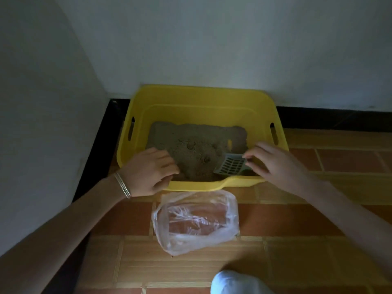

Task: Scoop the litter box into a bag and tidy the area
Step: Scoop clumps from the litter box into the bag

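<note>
Head view shows the box [201,96] pushed into the far corner against the wall [212,39], with litter [191,139] heaped toward its far and left parts. The scoop [231,165] lies in the near right of the box, slotted face up, its handle hidden under the right hand [275,164]. That hand reaches in over the near rim with fingers spread and loosely bent. The fingertips are at the scoop's right edge and have not closed round anything. The left hand [148,172] sits on the near left corner of the box with fingers curled; whether it clasps the rim I cannot tell, as the hand hides it. The bag [195,221] lies on the floor [297,251] just near of the box, its mouth slack and half open.

The step in hand looks like taking up the scoop. To do it well, the right hand should close on the handle, not the slotted blade, so the blade is free to sift. The left hand would do best bracing the box, which is light and may slide. The bag's mouth wants opening wider and propping toward the box, or clumps may land on the tiles.
</note>
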Tool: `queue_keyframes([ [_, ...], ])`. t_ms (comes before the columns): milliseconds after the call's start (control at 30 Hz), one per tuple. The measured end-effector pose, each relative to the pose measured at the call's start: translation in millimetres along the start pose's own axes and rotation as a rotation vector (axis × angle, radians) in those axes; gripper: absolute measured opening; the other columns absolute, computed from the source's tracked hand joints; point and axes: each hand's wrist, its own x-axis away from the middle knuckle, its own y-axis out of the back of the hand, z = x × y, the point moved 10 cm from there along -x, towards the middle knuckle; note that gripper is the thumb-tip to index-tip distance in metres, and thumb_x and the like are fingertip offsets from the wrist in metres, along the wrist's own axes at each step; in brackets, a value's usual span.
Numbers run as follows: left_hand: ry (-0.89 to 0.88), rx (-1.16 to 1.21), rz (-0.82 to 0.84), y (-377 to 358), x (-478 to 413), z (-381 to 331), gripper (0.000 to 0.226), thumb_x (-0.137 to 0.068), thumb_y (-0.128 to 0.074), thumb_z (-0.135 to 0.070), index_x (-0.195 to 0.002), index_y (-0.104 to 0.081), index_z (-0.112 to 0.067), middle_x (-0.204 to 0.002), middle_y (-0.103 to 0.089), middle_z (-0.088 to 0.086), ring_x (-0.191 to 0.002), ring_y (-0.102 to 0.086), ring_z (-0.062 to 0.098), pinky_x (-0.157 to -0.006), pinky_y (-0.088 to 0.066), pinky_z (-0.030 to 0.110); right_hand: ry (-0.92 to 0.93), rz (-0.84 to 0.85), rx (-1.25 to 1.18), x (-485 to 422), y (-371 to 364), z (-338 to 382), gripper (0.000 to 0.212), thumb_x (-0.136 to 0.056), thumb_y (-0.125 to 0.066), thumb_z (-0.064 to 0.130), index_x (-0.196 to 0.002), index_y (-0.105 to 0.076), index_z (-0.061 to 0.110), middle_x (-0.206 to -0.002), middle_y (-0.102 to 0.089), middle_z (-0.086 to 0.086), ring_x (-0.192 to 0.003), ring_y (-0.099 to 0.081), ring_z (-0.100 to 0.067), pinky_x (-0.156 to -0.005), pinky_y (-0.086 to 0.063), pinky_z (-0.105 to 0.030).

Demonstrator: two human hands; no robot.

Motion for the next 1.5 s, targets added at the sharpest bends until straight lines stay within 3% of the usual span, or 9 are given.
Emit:
queue_keyframes([
  [133, 0.128, -0.025, 0.123, 6, -2, 45, 0.026, -0.082, -0.044, -0.033, -0.087, -0.068, -0.024, -0.077, -0.063, -0.007, -0.073, -0.059, 0.016, -0.060, -0.046, 0.027, -0.305, 0.305, 0.013, -19, -41, -57, 0.027, -0.087, -0.060, 0.029, -0.108, -0.053, 0.014, -0.109, -0.056, -0.001, -0.088, -0.058, -0.015, -0.077, -0.051, -0.030],
  [300, 0.272, 0.058, -0.015, 1, 7, 50, 0.022, -0.081, -0.047, -0.033, -0.080, -0.067, -0.024, -0.071, -0.060, -0.008, -0.068, -0.056, 0.014, -0.057, -0.043, 0.027, -0.393, 0.534, 0.019, -24, -80, -75, 0.024, -0.087, -0.061, 0.022, -0.092, -0.037, 0.019, -0.093, -0.046, 0.002, -0.078, -0.045, -0.012, -0.052, -0.030, -0.015],
  [467, 0.320, 0.088, -0.073, -17, 25, 60, 0.026, -0.085, -0.045, -0.037, -0.071, -0.064, -0.024, -0.066, -0.059, -0.009, -0.060, -0.056, 0.014, -0.053, -0.043, 0.026, -0.520, 0.569, 0.040, -32, -103, -103, 0.032, -0.081, -0.068, 0.022, -0.079, -0.036, 0.020, -0.099, -0.053, -0.005, -0.093, -0.057, -0.019, -0.072, -0.045, -0.025],
  [600, 0.316, 0.060, -0.044, -21, 38, 55, 0.028, -0.082, -0.047, -0.043, -0.066, -0.062, -0.026, -0.058, -0.057, -0.009, -0.055, -0.056, 0.013, -0.053, -0.041, 0.025, -0.614, 0.679, 0.013, -18, -122, -110, 0.020, -0.082, -0.067, 0.019, -0.083, -0.047, 0.020, -0.117, -0.056, -0.008, -0.101, -0.055, -0.020, -0.082, -0.043, -0.026],
  [700, 0.308, 0.065, -0.063, -21, 34, 57, 0.029, -0.082, -0.048, -0.043, -0.063, -0.061, -0.025, -0.056, -0.056, -0.009, -0.052, -0.055, 0.013, -0.048, -0.040, 0.024, -0.654, 0.645, -0.037, -16, -123, -116, 0.033, -0.085, -0.064, 0.016, -0.115, -0.051, 0.008, -0.126, -0.053, -0.011, -0.116, -0.052, -0.023, -0.095, -0.043, -0.030],
  [900, 0.329, 0.057, -0.069, -20, 33, 55, 0.028, -0.080, -0.047, -0.042, -0.063, -0.061, -0.026, -0.057, -0.057, -0.010, -0.053, -0.056, 0.013, -0.050, -0.043, 0.025, -0.599, 0.493, -0.011, -26, -97, -126, 0.036, -0.085, -0.063, 0.031, -0.114, -0.047, 0.015, -0.108, -0.060, -0.006, -0.096, -0.059, -0.020, -0.080, -0.051, -0.033],
  [1167, 0.296, 0.041, -0.079, -27, 35, 55, 0.026, -0.079, -0.048, -0.044, -0.066, -0.062, -0.028, -0.061, -0.057, -0.012, -0.059, -0.057, 0.012, -0.056, -0.047, 0.028, -0.440, 0.404, 0.393, -55, -69, -135, 0.019, -0.092, -0.050, 0.037, -0.109, -0.051, 0.029, -0.090, -0.058, 0.004, -0.081, -0.058, -0.013, -0.064, -0.044, -0.023],
  [1300, 0.306, 0.033, -0.086, -25, 34, 58, 0.026, -0.079, -0.047, -0.044, -0.067, -0.064, -0.027, -0.062, -0.059, -0.012, -0.060, -0.058, 0.012, -0.057, -0.045, 0.028, -0.517, 0.331, 0.290, -70, -78, -147, 0.024, -0.086, -0.060, 0.032, -0.108, -0.055, 0.023, -0.082, -0.055, 0.003, -0.071, -0.053, -0.014, -0.059, -0.043, -0.027],
  [1500, 0.348, 0.046, -0.102, -24, 35, 58, 0.023, -0.078, -0.049, -0.042, -0.066, -0.063, -0.028, -0.063, -0.059, -0.012, -0.062, -0.058, 0.012, -0.058, -0.041, 0.027, -0.567, 0.354, -0.015, -83, -107, -161, 0.031, -0.078, -0.072, 0.021, -0.107, -0.061, 0.021, -0.103, -0.066, 0.002, -0.082, -0.053, -0.011, -0.070, -0.046, -0.026],
])
